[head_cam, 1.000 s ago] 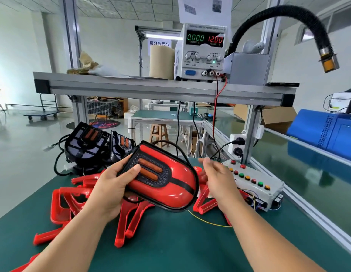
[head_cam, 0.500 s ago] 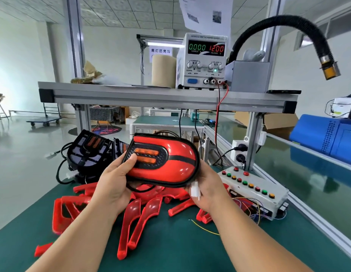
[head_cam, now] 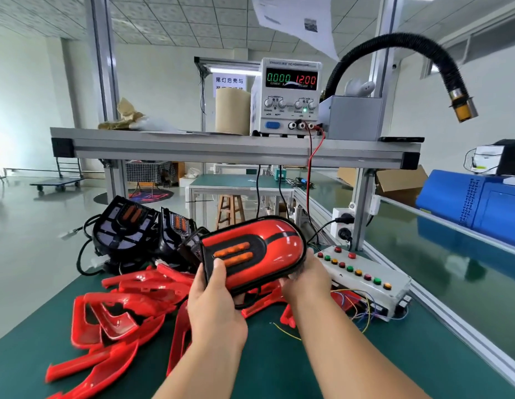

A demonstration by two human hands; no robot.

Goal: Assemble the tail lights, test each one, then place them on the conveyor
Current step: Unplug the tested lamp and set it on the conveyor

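Nearest to the viewer, above the green bench (head_cam: 279,370), the left hand (head_cam: 214,309) grips the left end of the tail light (head_cam: 256,254), with its thumb on the dark panel. The right hand (head_cam: 306,279) now cups the right end. A second ago it was apart from the lamp, and then it carried a white plug, which is hidden now. Just to the right lies the button box (head_cam: 365,279). Farther, the power supply (head_cam: 291,99) reads zero current, so I judge the test is not started.

The power supply (head_cam: 289,100) display reads "0.000" and "12.00".
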